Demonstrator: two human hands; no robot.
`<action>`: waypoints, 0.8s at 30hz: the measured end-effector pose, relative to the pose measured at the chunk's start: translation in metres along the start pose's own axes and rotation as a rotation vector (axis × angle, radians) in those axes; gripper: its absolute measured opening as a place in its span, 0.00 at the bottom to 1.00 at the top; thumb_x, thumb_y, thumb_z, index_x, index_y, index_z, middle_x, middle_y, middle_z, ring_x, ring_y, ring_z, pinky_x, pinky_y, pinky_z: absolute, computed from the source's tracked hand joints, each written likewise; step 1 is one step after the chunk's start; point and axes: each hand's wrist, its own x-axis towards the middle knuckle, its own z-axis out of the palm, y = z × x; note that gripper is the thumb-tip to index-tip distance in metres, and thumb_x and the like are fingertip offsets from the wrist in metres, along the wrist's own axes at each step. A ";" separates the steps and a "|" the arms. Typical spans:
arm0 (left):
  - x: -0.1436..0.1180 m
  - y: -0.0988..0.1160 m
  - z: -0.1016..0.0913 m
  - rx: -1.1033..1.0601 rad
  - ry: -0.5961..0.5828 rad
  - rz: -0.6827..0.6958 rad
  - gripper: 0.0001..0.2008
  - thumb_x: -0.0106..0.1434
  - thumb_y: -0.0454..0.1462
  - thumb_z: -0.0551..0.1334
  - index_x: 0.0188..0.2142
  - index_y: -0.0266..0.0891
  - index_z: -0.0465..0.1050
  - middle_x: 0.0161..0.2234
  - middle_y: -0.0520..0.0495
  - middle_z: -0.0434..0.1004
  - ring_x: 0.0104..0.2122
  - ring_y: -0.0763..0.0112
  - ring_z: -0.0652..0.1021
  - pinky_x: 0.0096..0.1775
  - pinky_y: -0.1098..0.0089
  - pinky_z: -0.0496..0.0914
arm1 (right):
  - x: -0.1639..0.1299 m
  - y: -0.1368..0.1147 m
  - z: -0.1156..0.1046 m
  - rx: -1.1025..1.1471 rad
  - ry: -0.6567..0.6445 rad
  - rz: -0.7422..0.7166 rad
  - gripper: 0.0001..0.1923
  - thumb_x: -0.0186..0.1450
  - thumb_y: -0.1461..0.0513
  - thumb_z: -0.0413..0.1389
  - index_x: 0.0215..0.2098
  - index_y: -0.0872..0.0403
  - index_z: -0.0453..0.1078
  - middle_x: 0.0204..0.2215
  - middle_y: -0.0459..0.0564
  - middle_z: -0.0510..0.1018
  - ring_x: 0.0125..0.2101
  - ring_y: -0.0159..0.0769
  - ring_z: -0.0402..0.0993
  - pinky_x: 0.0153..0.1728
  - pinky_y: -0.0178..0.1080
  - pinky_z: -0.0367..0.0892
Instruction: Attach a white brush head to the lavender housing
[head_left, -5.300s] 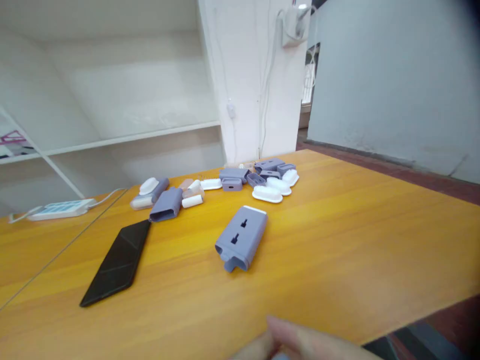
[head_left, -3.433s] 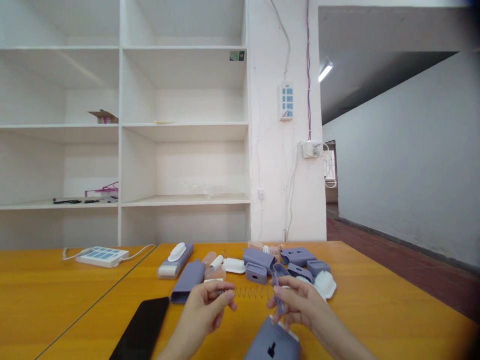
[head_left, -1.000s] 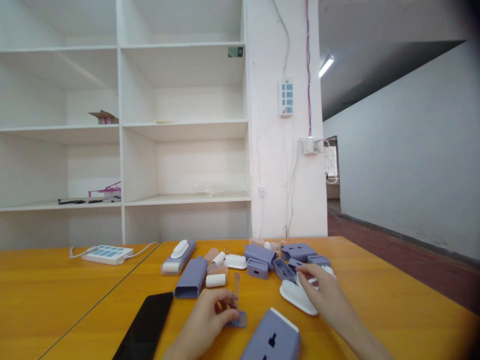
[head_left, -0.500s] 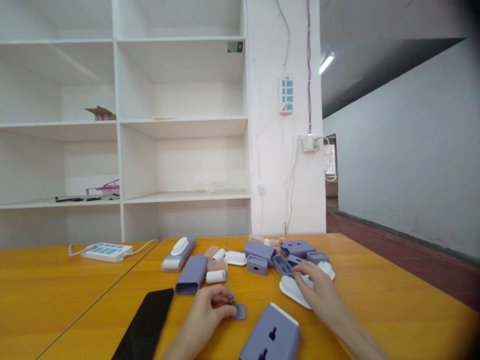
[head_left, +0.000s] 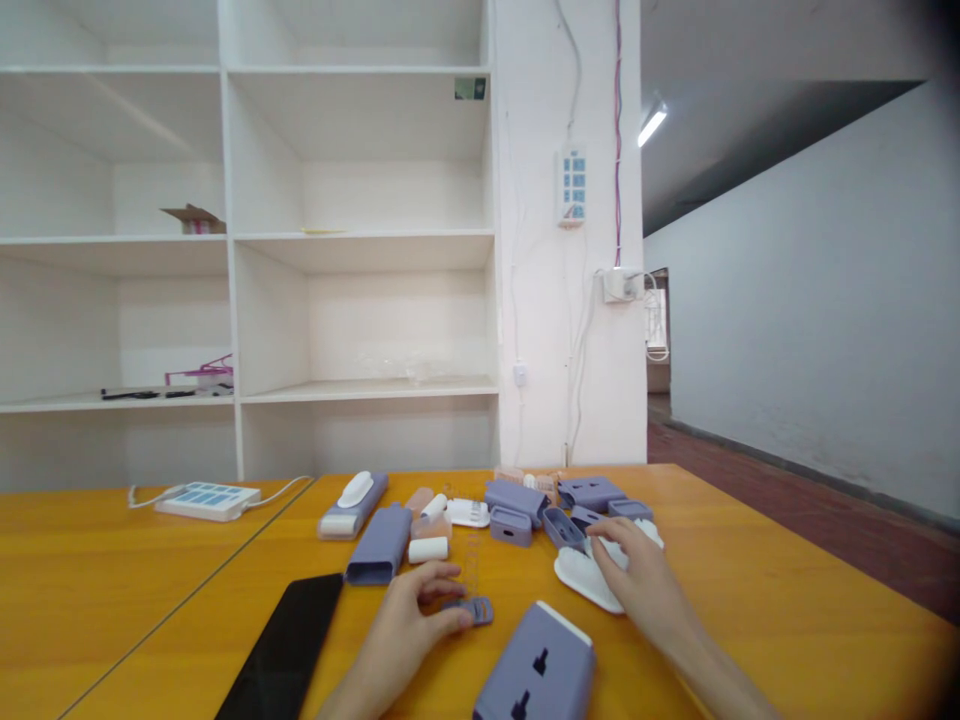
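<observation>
Low on the table (head_left: pixel 787 620), a small purple clip (head_left: pixel 471 610) sits pinched flat under left hand (head_left: pixel 405 630) fingertips, steadying it. Right hand (head_left: pixel 637 580) rests loosely on white caps (head_left: pixel 581 578), grasp unclear. Purple housing (head_left: pixel 536 675) lies nearest.

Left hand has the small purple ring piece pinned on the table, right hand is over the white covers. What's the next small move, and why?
Probably close the right hand on the nearest white cover and lift it. Its fingers already rest on that cover, while the left hand holds the small purple piece steady on the table.
</observation>
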 end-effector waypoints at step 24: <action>-0.004 0.010 -0.005 0.137 -0.094 0.051 0.20 0.57 0.36 0.69 0.50 0.38 0.76 0.50 0.39 0.82 0.52 0.57 0.80 0.55 0.61 0.73 | 0.007 0.015 -0.011 -0.016 0.112 -0.003 0.08 0.72 0.58 0.59 0.45 0.55 0.74 0.45 0.50 0.79 0.46 0.41 0.77 0.48 0.50 0.73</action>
